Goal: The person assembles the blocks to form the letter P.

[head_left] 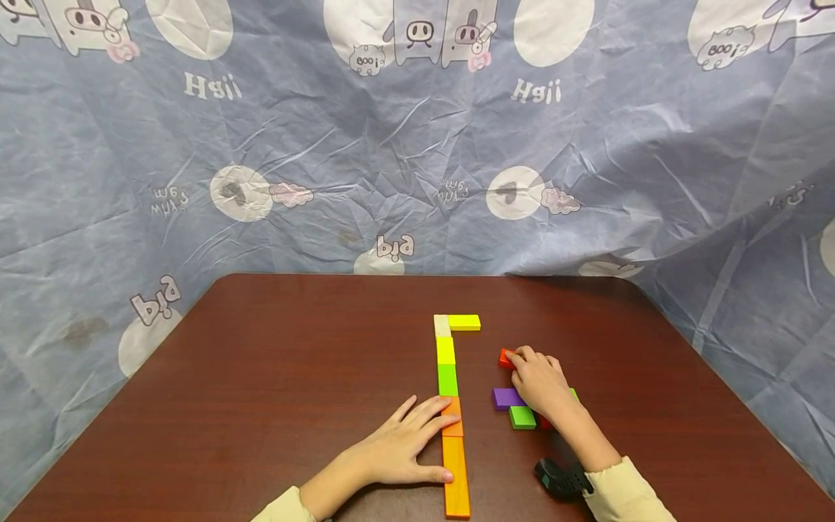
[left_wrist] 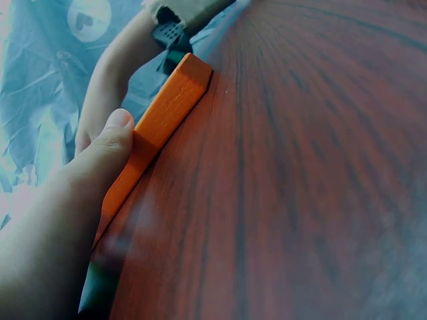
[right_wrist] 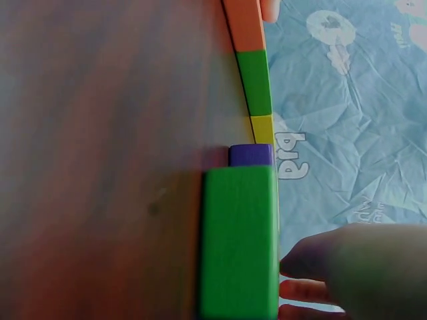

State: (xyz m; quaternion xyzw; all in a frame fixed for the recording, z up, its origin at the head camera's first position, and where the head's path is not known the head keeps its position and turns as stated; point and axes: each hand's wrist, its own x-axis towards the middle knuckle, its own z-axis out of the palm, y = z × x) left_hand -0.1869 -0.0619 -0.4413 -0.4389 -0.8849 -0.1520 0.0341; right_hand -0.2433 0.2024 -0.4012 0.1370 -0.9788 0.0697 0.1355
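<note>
A straight row of wooden blocks runs away from the near edge: a long orange block (head_left: 457,478), a shorter orange block (head_left: 454,428), a green block (head_left: 447,380), a yellow block (head_left: 445,351) and a pale block (head_left: 442,325). Another yellow block (head_left: 464,322) lies crosswise at the far end. My left hand (head_left: 407,449) rests spread along the row, fingertips on the shorter orange block and thumb against the long one. To the right, my right hand (head_left: 540,380) pinches a red block (head_left: 505,358), partly hidden by the fingers.
Beside and under my right hand lie a purple block (head_left: 506,399), a green block (head_left: 522,417) and partly covered red and green ones. A black strap device (head_left: 562,478) sits on the right wrist. Behind the brown table (head_left: 313,348) hangs a printed blue-grey cloth (head_left: 365,145).
</note>
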